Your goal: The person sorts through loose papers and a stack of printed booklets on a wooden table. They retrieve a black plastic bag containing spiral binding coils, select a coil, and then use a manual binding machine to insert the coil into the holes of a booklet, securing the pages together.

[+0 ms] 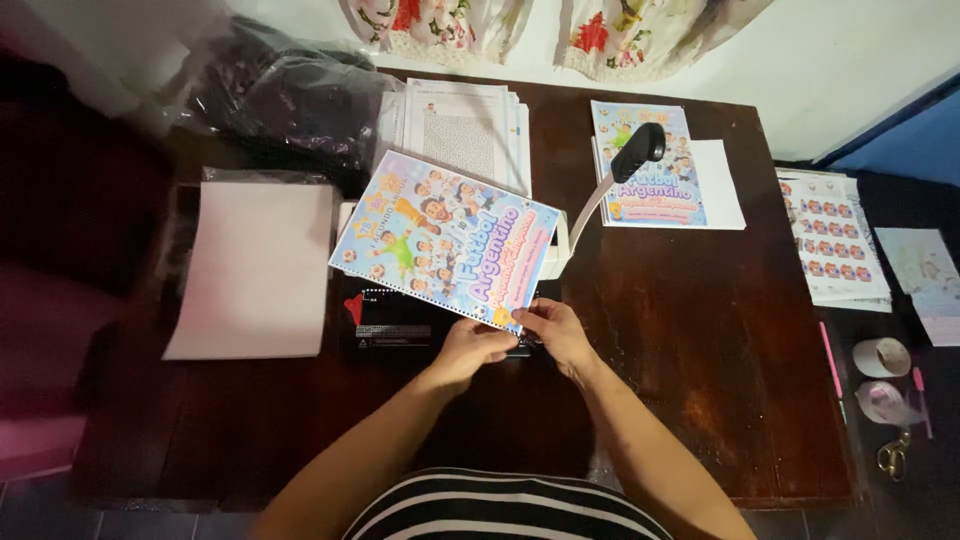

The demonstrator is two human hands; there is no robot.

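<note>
A colourful cartoon-printed booklet cover (445, 237) with a punched lower edge lies tilted over a black binding machine (392, 325) on the dark wooden table (680, 330). My left hand (475, 348) and my right hand (553, 330) meet at the cover's near right corner, fingers pinching its edge. The machine's lever, with a black handle (638, 152), sticks up to the right of the cover.
A white sheet stack (255, 268) lies left of the machine. Printed pages (465, 130) sit behind it, a second colourful booklet (650, 165) at back right. Sticker sheets (830, 235), tape rolls (880, 357) and scissors (893, 455) are on the far right. A dark plastic bag (290, 95) is at back left.
</note>
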